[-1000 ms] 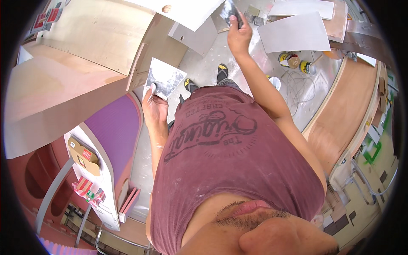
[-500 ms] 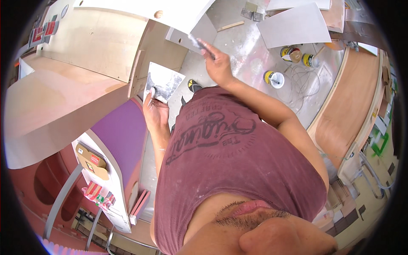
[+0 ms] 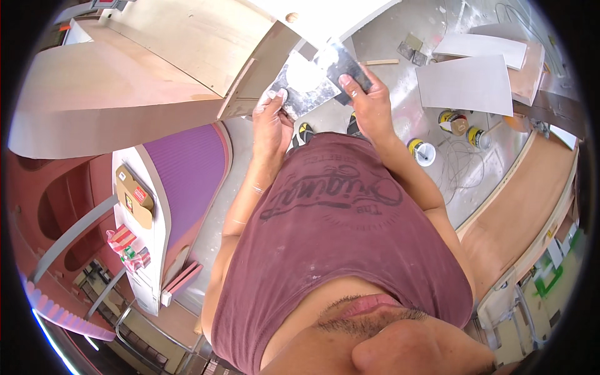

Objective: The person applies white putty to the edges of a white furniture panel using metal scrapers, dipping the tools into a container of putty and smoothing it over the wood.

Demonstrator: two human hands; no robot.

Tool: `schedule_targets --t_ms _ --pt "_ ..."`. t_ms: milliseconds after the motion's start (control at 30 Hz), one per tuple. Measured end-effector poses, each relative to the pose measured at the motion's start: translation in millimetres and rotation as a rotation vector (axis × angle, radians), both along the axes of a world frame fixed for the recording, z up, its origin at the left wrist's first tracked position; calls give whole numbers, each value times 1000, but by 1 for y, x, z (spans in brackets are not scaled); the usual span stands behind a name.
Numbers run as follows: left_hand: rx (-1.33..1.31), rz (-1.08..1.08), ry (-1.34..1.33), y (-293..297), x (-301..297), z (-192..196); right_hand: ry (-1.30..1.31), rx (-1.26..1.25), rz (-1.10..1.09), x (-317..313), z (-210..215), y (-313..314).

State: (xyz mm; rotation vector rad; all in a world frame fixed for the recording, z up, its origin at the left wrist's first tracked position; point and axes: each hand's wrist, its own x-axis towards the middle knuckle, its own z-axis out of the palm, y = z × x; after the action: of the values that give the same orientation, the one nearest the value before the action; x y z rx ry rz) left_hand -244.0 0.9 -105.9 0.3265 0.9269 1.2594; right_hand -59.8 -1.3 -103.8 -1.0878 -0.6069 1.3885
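My left hand [image 3: 273, 128] is closed on a flat, four-sided metal filler plate [image 3: 310, 101], thumb on top. A patch of white filler [image 3: 305, 76] lies on the plate, with grey smears around it. My right hand [image 3: 374, 109] grips a wide, dark scraper blade [image 3: 341, 67], its face and far edge streaked white. The scraper's left side overlaps the plate's right side; whether the two touch I cannot tell. White residue marks the left fingertips and the right thumb. Just beyond both tools is the edge of a white panel [image 3: 337, 14] with a round hole.
Pale wooden panels [image 3: 187, 40] and a curved piece [image 3: 112, 81] stand at the left. A purple ribbed panel [image 3: 187, 156] sits below them. Right of me are open cans [image 3: 421, 152], a loose cable [image 3: 459, 172], white sheets [image 3: 465, 81] and a curved wooden bench-like piece [image 3: 519, 200].
My right hand has come down and rightward, bringing the scraper over to the plate. My left hand has shifted right with the plate. The whole view has turned somewhat.
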Motion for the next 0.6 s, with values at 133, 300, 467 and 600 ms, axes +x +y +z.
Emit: schedule_targets --t_ms 133,300,467,600 --pt "37 0 77 6 4 0 -278 12 230 14 6 0" --pt "74 -37 82 10 1 -1 -359 -39 549 33 5 4" --pt "36 52 -98 6 6 10 -48 -158 145 47 -22 25" --pt "6 -14 -300 -6 18 5 361 -20 217 44 -3 46"
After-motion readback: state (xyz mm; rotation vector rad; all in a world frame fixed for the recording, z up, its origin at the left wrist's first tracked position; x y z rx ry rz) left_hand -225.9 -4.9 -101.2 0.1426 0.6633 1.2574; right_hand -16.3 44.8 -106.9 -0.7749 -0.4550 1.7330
